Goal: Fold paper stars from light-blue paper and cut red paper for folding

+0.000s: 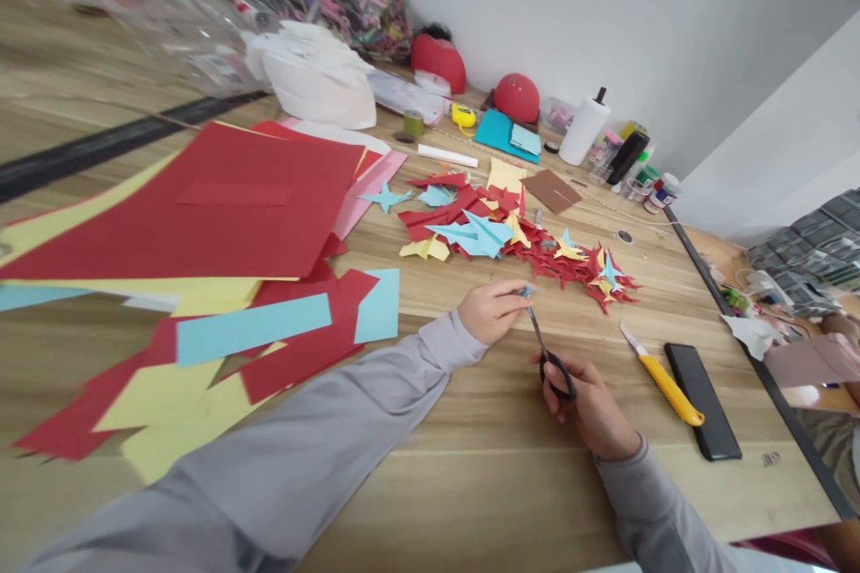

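My right hand [588, 398] is closed around the black handles of a pair of scissors [539, 331]. The blades point up and left, reaching my left hand [492, 312]. Between the fingertips of that left hand is a small piece of light blue paper [526, 291], right at the scissors' tips; most of it is hidden by the fingers, and I cannot tell whether the blades are closed on it. Just beyond the hands lies a heap of folded red, yellow and blue paper shapes [477, 235], with a blue paper plane on top and several small stars at its right end.
Large red and yellow paper sheets [269, 197] and loose cut pieces [255, 327] cover the left side. A yellow utility knife [672, 389] and a black phone [702, 403] lie at right. Bottles [584, 130] and jars stand by the wall. Another person's arm shows at far right.
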Demonstrator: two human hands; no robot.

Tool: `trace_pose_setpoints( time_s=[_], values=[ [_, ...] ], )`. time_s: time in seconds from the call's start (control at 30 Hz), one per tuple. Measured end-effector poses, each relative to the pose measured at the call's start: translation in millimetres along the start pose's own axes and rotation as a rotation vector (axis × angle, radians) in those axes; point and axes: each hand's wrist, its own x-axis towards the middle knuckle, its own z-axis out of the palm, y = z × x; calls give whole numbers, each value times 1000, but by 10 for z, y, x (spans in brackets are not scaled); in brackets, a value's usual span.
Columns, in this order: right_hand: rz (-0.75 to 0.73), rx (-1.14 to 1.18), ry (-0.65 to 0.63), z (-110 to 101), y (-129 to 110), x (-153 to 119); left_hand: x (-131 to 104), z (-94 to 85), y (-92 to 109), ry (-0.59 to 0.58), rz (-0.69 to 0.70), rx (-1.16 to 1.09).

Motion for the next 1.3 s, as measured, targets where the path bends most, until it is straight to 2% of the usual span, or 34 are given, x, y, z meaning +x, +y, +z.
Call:
trace_pose_setpoints(
  time_s=[0.43,0.6,0.8,0.93,1.13,1.3],
  values=[
    [-8,4,-4,-12,18,0,-2,4,2,0,-19,-5],
    [-39,65,19,-40,41,10,13,21,32,36,-75,-15],
    [-66,114,7,-66,36,15,-4,30,33,42,-81,-34],
    [-40,120,6,-76,44,-3,0,28,35,53,-97,-80],
    [-22,132,-1,-79,46,-31,-10,48,31,63,-104,-37],
    [19,90,-60,-83,36,-68,-12,44,24,67,-107,-27]
  ],
)
